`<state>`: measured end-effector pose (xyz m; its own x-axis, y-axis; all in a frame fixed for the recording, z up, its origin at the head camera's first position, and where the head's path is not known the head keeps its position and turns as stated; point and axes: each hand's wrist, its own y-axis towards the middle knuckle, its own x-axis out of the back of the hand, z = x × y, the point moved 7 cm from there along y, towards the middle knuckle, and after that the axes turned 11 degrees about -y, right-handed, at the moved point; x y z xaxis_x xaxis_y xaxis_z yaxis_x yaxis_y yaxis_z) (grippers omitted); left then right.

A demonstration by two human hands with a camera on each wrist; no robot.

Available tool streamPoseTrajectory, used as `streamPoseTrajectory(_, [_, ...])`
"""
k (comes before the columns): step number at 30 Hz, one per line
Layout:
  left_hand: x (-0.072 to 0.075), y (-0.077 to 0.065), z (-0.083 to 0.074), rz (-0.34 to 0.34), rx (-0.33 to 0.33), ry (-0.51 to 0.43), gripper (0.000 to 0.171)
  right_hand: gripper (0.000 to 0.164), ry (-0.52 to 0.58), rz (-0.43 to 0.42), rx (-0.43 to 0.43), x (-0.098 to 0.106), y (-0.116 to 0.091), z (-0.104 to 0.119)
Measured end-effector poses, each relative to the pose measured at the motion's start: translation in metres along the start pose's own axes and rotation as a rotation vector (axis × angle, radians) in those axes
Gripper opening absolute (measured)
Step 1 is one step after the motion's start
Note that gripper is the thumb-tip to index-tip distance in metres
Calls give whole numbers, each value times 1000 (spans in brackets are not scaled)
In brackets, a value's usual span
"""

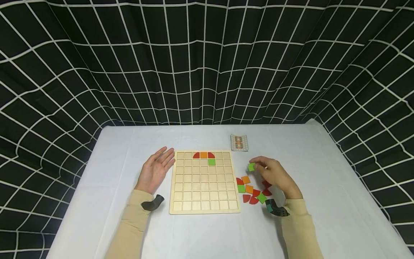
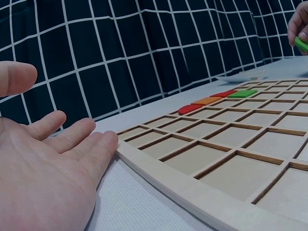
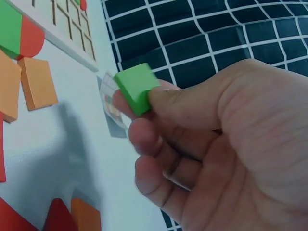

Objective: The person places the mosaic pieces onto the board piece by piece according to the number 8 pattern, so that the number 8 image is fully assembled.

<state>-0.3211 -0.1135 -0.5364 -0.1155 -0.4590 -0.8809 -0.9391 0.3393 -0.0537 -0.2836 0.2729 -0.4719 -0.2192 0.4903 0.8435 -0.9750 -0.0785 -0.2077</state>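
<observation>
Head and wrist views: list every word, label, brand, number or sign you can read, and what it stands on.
No text can be read.
Printed card: coloured pattern; any lettering is too small to read.
Right wrist device: any marks are too small.
Wooden board, held green tile: none visible.

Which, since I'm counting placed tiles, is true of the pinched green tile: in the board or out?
Out: the right hand pinches the green tile in the air, clear of the board.
</observation>
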Motion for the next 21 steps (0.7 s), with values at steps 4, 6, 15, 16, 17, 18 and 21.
streamPoseTrajectory(4, [0,0,-2,3,-2,-6,57,26,23,-19,13,2,1,5])
streamPoseTrajectory(6, [1,0,-2,-3,-3,-4,57,24,29,-28,24,2,1,7])
streamPoseTrajectory(15, [2,0,-1,-9,-1,5,56,18,11,-162,109,19,10,22])
streamPoseTrajectory(16, [2,0,-1,-10,-2,9,56,18,9,-176,120,21,11,25])
streamPoseTrajectory(17, [2,0,-1,-11,-4,13,56,18,9,-186,128,23,12,28])
streamPoseTrajectory(18, [2,0,-1,-12,-5,12,56,18,10,-193,132,25,14,31])
streamPoseTrajectory(21, [3,0,0,-13,-5,11,56,19,30,-199,134,29,17,40])
